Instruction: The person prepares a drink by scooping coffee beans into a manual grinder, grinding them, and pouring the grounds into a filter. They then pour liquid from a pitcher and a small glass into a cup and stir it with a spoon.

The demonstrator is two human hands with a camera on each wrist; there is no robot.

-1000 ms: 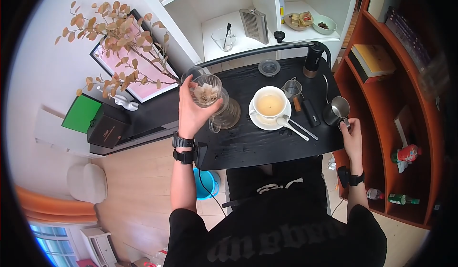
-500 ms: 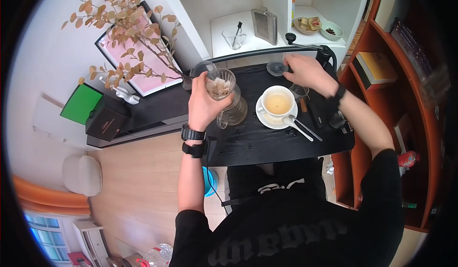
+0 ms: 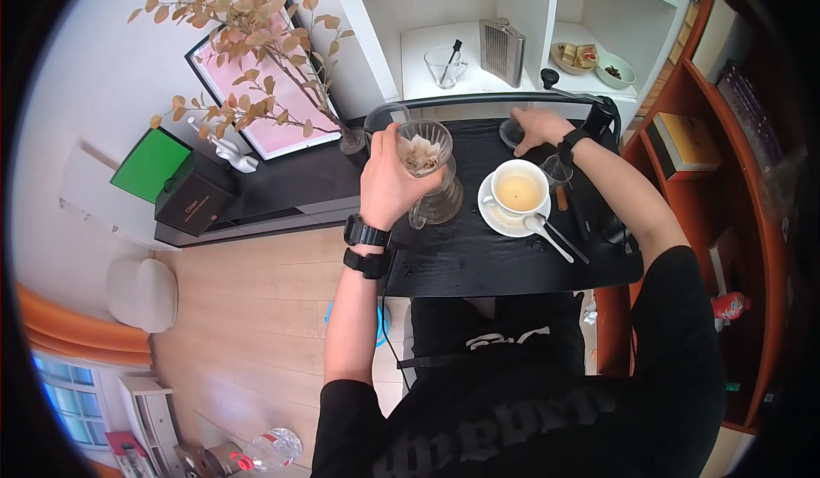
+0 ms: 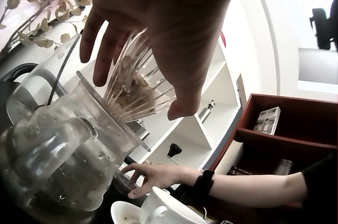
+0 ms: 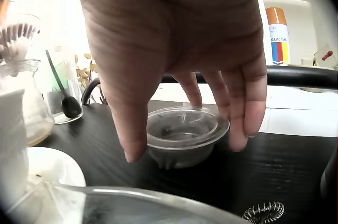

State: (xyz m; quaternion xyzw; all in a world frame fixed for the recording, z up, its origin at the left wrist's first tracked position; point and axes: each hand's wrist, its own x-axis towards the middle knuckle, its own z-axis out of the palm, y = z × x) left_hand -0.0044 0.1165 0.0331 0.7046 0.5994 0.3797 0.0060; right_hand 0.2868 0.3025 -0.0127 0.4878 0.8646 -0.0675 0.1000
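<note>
My left hand [image 3: 389, 181] grips the ribbed glass dripper [image 3: 433, 136], thumb and fingers on opposite sides; a paper filter with dark wet contents sits inside. Below the dripper is a glass carafe [image 4: 58, 155] holding some liquid. My right hand [image 3: 547, 129] reaches over a small clear glass dish [image 5: 182, 155] at the table's back. In the right wrist view, the right thumb and fingers are spread down around the dish's rim; firm contact cannot be told. A white cup [image 3: 521, 189] of pale yellow liquid stands on a saucer [image 3: 495, 222] with a spoon [image 3: 553, 240].
Right of the cup lie a small strainer [image 3: 557, 170] and a wooden-handled tool. A black grinder [image 3: 600, 117] stands at the back right. Behind the carafe is a clear glass [image 5: 66, 105] with a black spoon. A raised black rail [image 5: 303, 76] borders the table's back.
My right hand has left the metal pitcher and crossed to the glass dish, where it now spreads over it. My left hand keeps its grip on the dripper. The head view has shifted.
</note>
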